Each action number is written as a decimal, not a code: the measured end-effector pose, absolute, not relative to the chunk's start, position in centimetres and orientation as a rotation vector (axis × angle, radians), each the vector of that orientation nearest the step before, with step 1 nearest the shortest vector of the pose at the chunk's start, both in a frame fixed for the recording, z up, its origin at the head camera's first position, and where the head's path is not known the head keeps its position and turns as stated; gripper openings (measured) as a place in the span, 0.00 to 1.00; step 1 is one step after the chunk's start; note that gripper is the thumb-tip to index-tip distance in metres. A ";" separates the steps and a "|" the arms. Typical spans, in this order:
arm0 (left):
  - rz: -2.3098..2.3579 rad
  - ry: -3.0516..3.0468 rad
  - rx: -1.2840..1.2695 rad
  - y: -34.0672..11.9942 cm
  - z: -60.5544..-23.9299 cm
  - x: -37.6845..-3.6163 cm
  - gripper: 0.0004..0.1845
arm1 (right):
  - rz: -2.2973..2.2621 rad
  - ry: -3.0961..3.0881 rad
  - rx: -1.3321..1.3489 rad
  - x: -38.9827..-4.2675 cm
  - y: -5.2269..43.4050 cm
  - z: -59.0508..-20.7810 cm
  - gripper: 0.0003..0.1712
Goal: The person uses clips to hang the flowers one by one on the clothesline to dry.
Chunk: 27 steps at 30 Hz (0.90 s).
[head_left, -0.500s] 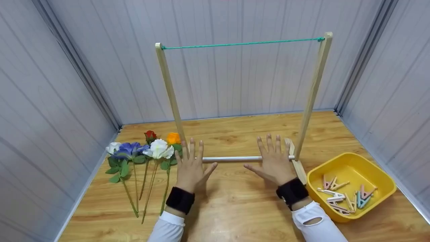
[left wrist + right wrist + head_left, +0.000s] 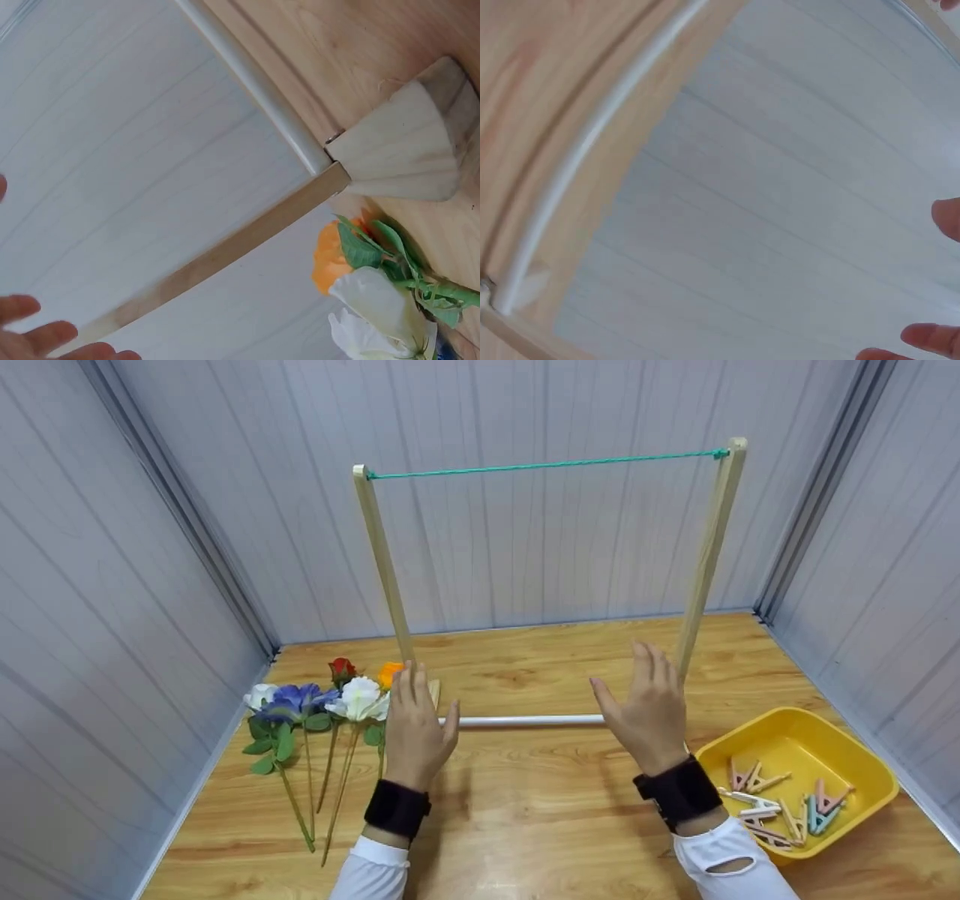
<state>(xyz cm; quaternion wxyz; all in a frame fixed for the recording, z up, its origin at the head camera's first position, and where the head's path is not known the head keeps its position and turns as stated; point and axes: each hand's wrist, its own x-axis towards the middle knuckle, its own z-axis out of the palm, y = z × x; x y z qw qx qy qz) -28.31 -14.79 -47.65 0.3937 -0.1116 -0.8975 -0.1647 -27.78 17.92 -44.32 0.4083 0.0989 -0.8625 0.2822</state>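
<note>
The head camera looked forward and down over the wooden worktop [image 2: 540, 810] at the wooden frame with its green cord [image 2: 544, 465]. Both wrist cameras sat close and low, tilted, facing the grey panelled wall [image 2: 795, 187]. All three views shared the frame's white base rod [image 2: 525, 721].

Both hands are raised, fingers straight and close together, holding nothing. The left hand [image 2: 412, 727] shows its back, thumb out to the right. The right hand [image 2: 649, 712] tilts slightly, thumb out to the left; both wrists wear black bands over white sleeves.
</note>
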 end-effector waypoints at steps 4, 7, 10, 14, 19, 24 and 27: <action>-0.548 -2.213 -0.215 -14.9 -46.9 -28.5 0.39 | 0.738 -2.077 0.182 -27.1 18.6 -42.7 0.44; -0.661 -2.227 -0.156 -14.9 -45.9 -28.7 0.39 | 0.790 -2.018 0.124 -26.6 19.3 -41.3 0.44; -0.774 -2.256 -0.101 -15.1 -44.8 -28.9 0.41 | 0.857 -2.005 0.068 -26.2 20.1 -40.0 0.44; -0.886 -2.299 -0.056 -15.4 -43.6 -29.6 0.45 | 0.962 -2.046 -0.011 -25.9 21.5 -38.3 0.44; -1.016 -2.393 -0.020 -16.0 -42.2 -30.6 0.49 | 1.084 -2.089 -0.060 -25.9 23.2 -36.2 0.44; -1.191 -2.480 -0.018 -16.6 -41.1 -31.5 0.48 | 1.076 -2.348 -0.119 -27.0 25.5 -34.3 0.48; -1.289 -2.529 -0.029 -16.9 -40.7 -31.9 0.45 | 0.987 -2.565 -0.114 -28.3 26.9 -33.5 0.48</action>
